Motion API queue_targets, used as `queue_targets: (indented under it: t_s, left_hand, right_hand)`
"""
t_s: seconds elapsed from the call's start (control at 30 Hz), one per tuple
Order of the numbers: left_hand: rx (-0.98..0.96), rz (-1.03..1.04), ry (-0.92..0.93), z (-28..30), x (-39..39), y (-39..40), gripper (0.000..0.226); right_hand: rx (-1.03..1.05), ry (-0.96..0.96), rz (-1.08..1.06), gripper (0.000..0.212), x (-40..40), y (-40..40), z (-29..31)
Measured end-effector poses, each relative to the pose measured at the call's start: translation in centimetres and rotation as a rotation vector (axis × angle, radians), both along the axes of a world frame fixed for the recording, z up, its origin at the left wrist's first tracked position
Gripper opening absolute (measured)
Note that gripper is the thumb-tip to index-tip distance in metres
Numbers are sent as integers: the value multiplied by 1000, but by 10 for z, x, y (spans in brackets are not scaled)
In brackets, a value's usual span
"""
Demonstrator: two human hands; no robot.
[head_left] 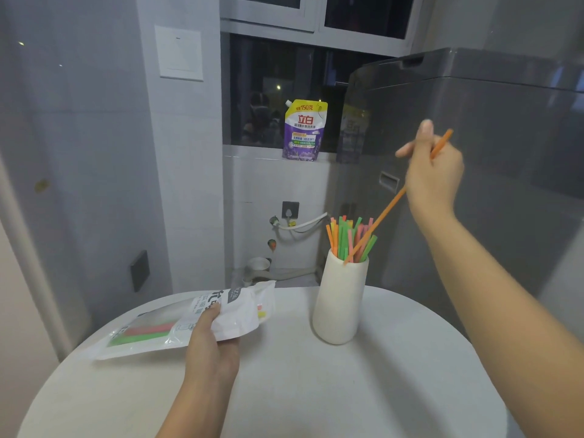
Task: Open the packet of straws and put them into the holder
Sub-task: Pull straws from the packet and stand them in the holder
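Observation:
A white cylindrical holder (339, 306) stands upright on the round white table (316, 390), with several orange, green and pink straws (347, 238) sticking out of its mouth. My right hand (433, 175) is raised above and to the right of it and pinches a long orange straw (385, 210), whose lower tip reaches the holder's rim. My left hand (211, 346) grips the white straw packet (189, 320), which lies on the table's left side. The packet's right end is open, and red, green and yellow straws show inside it.
A tall grey appliance (489, 169) stands close behind the holder on the right. A purple detergent pouch (305, 131) sits on the windowsill behind. Tiled wall, hoses and a socket lie beyond the table's far edge.

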State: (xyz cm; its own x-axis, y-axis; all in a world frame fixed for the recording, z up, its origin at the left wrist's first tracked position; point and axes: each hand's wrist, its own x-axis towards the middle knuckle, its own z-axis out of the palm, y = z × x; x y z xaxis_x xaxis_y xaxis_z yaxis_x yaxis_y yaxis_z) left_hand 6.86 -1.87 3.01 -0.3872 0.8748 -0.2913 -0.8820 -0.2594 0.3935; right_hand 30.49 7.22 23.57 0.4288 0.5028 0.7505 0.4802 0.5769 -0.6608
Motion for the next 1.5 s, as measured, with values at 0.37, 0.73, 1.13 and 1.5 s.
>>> queue_targets:
  t_s: [0.37,0.73,1.13,1.5]
  left_hand:
    - [-19,-11,3,0,2,-2,40]
    - [-18,-8,30,-2,0,-2,39]
    - [-12,-51,30,0,1,-2,28]
    - [19,-132,105,-1,2,-3,17]
  right_hand:
    - [-52,-263,-77,50,-12,0,1]
    - [-470,-522,-202,50,-7,24,-94]
    - [-350,-828,-26,43,-3,13,-123]
    - [-97,-431,297,25,-63,-71,-153]
